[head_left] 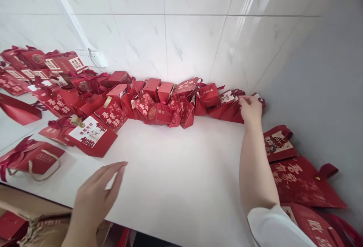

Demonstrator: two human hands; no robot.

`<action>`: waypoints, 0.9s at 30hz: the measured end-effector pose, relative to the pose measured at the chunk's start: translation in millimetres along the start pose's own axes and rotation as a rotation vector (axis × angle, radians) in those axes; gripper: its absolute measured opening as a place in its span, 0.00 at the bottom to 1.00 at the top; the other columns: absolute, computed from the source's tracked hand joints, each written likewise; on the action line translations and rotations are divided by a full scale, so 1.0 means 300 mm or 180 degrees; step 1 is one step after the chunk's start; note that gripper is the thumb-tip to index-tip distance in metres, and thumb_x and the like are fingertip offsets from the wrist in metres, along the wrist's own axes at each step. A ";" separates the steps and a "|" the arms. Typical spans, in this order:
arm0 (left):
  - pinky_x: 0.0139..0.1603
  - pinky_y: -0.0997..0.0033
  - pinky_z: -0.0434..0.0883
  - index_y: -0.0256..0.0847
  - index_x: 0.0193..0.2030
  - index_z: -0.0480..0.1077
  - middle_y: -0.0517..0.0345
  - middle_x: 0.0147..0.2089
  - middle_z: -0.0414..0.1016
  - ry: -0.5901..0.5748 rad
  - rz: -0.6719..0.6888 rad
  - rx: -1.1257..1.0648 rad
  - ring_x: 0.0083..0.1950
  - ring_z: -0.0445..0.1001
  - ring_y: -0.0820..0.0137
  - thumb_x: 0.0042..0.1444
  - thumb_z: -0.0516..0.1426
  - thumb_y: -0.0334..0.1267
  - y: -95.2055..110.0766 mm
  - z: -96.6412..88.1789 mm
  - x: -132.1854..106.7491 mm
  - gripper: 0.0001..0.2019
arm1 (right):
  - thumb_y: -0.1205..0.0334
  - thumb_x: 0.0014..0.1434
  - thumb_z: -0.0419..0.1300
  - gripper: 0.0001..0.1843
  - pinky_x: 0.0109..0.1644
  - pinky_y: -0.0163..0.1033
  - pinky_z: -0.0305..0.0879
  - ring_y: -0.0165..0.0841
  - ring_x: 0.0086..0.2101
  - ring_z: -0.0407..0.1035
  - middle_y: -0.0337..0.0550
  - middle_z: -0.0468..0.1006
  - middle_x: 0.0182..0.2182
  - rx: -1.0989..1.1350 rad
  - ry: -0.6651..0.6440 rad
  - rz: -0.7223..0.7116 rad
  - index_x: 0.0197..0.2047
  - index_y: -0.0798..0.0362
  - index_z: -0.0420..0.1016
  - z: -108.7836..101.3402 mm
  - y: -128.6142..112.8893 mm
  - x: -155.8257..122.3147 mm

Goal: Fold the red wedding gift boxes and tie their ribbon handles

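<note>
At the right end of a long row of red gift boxes against the wall, my right hand is closed on a red gift box. Its fingers cover the top near the dark red ribbon, so the exact grip is partly hidden. My left hand hovers over the front edge of the white table, its fingers stretched out and holding nothing. Closest to it is a red box with a white printed label. Left of that sits a red box with a rope handle.
More red boxes and bags crowd the back left, near a white power strip. Along the right edge stand larger red bags with ribbons. An opened cardboard carton sits below the table's front edge. White tiles form the wall.
</note>
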State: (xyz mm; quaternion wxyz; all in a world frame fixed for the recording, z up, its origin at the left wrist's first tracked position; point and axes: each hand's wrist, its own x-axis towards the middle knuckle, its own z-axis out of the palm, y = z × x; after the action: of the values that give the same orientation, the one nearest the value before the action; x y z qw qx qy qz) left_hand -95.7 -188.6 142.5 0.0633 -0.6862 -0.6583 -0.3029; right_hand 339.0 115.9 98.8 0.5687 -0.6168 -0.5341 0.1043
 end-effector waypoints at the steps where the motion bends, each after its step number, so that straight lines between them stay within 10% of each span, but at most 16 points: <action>1: 0.45 0.70 0.75 0.44 0.47 0.75 0.57 0.46 0.79 -0.0191 0.0220 -0.0080 0.44 0.78 0.66 0.63 0.54 0.41 0.000 0.048 0.017 0.11 | 0.56 0.58 0.54 0.15 0.49 0.50 0.68 0.41 0.40 0.72 0.51 0.78 0.37 0.0048 -0.0085 -0.0026 0.42 0.56 0.75 0.020 -0.008 0.017; 4: 0.42 0.74 0.75 0.43 0.46 0.75 0.55 0.45 0.79 -0.0655 0.0601 -0.0305 0.45 0.77 0.67 0.64 0.52 0.41 0.006 0.140 0.050 0.12 | 0.60 0.55 0.57 0.12 0.52 0.49 0.66 0.40 0.39 0.72 0.49 0.78 0.37 -0.0014 -0.0240 -0.0008 0.39 0.56 0.76 0.079 -0.021 0.053; 9: 0.41 0.77 0.76 0.45 0.46 0.75 0.56 0.45 0.79 -0.0888 0.0368 -0.0389 0.46 0.78 0.68 0.65 0.50 0.43 0.018 0.175 0.037 0.14 | 0.61 0.56 0.54 0.20 0.57 0.54 0.59 0.47 0.52 0.64 0.62 0.72 0.51 -0.0566 0.0953 0.0488 0.50 0.61 0.71 0.069 0.086 0.126; 14: 0.40 0.78 0.75 0.49 0.44 0.76 0.61 0.44 0.79 -0.1353 0.0208 -0.0399 0.43 0.78 0.70 0.65 0.49 0.47 -0.003 0.220 0.010 0.15 | 0.64 0.55 0.55 0.12 0.52 0.53 0.62 0.49 0.45 0.68 0.60 0.74 0.42 -0.0718 0.0481 0.0973 0.40 0.60 0.74 0.009 0.206 0.193; 20: 0.36 0.81 0.74 0.49 0.46 0.75 0.61 0.46 0.78 -0.1629 0.0039 -0.0599 0.45 0.77 0.70 0.65 0.49 0.49 -0.013 0.260 0.019 0.16 | 0.66 0.59 0.52 0.14 0.59 0.55 0.55 0.51 0.56 0.59 0.61 0.65 0.52 -0.1381 0.1515 0.0932 0.48 0.57 0.68 -0.024 0.220 0.194; 27: 0.35 0.82 0.73 0.51 0.47 0.74 0.62 0.48 0.77 -0.1988 -0.0192 -0.0725 0.47 0.75 0.71 0.66 0.47 0.51 0.006 0.281 0.032 0.17 | 0.63 0.60 0.56 0.26 0.45 0.47 0.67 0.46 0.47 0.70 0.62 0.63 0.56 -0.2263 0.1269 0.0975 0.60 0.55 0.57 -0.030 0.197 0.161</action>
State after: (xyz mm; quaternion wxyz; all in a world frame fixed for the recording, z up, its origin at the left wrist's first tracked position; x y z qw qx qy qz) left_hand -66.5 -139.6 79.7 -0.2276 -0.7289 -0.6278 -0.1513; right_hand 397.3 161.2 76.9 0.3909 -0.8545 -0.3188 -0.1241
